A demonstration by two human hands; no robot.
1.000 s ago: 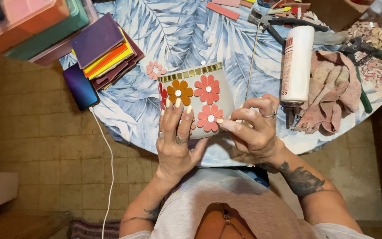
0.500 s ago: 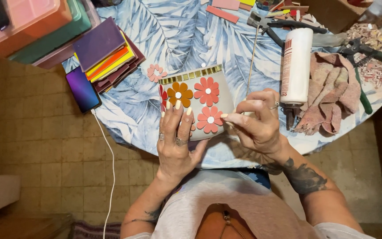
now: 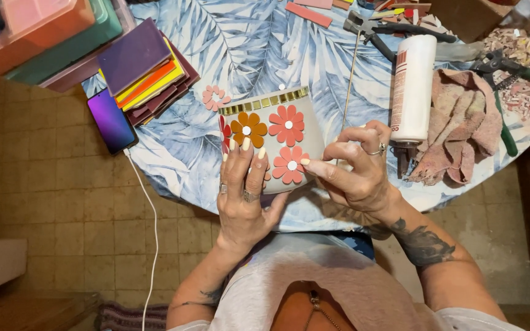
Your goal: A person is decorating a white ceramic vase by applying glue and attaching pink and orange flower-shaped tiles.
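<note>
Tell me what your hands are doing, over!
Left hand holding flower pot. Right hand fingertip pressing coral flower. Glue tube, rag off to the right, not blocking.

White glue tube (image 3: 412, 89), red label, right; lit purple phone screen (image 3: 111, 119) left.

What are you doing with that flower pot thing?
A person's left hand holds a grey pot over the leaf-print table. The right hand presses a fingertip at a red flower stuck on the pot. A white glue tube and a rag lie beside it.
</note>
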